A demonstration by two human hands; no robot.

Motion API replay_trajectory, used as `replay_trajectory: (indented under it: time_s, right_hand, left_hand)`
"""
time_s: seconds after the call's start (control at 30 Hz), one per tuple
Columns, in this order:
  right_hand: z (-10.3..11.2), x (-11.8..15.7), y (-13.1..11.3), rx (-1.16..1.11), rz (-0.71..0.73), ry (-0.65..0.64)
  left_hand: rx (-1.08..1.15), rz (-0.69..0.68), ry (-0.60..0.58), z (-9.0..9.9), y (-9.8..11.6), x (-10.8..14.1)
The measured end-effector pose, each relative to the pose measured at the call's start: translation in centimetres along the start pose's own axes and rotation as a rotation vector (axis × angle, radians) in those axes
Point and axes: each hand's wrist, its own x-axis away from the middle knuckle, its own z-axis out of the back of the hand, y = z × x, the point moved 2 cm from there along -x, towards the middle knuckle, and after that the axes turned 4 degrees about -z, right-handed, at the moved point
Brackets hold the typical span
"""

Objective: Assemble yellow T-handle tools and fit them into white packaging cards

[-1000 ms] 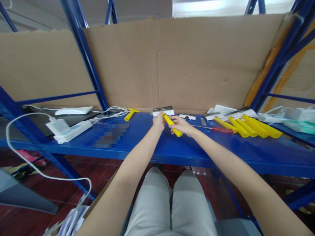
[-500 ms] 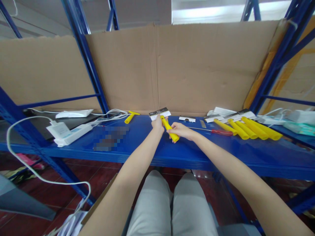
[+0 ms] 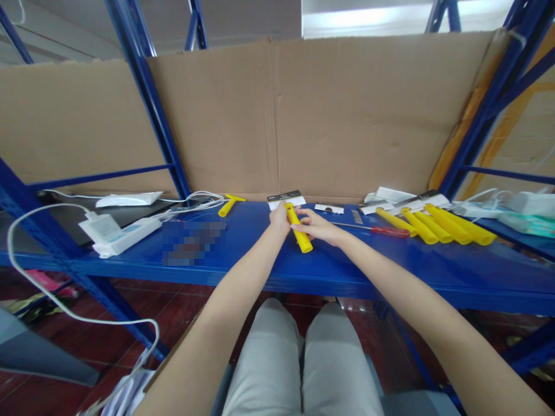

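Observation:
My left hand (image 3: 280,216) is closed on the upper end of a yellow-handled scraper (image 3: 300,232), whose black-and-white head (image 3: 286,199) points toward the cardboard. The handle's lower end points back toward me. At the handle's right side, my right hand (image 3: 315,225) touches it with bent fingers; how firmly it grips is too small to tell. Right of the hands lie a small white-and-black card (image 3: 328,208), a little metal blade (image 3: 356,216) and a screwdriver with a red handle (image 3: 390,231).
Several yellow-handled scrapers (image 3: 451,224) lie at the right of the blue shelf (image 3: 243,271). A yellow T-shaped piece (image 3: 228,205) lies left, near white cables and a power strip (image 3: 128,237). Cardboard (image 3: 347,115) stands behind, between blue posts.
The scraper's handle has swung slightly left and now points more toward me. My right hand has shifted a little up, its fingers looser on the handle.

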Motion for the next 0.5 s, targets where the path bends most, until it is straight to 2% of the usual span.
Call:
replay_trajectory:
  time_s: [0.2,0.5]
  right_hand:
    - [0.1,-0.5,0.1,0.02,0.045,0.147]
    - [0.4,-1.3,0.3,0.091,0.074,0.317]
  left_hand:
    - [-0.107,0.054,-0.088,-0.4,-1.2,0.1]
    - [-0.157,0.054,-0.258,-0.2,-1.4,-0.2]
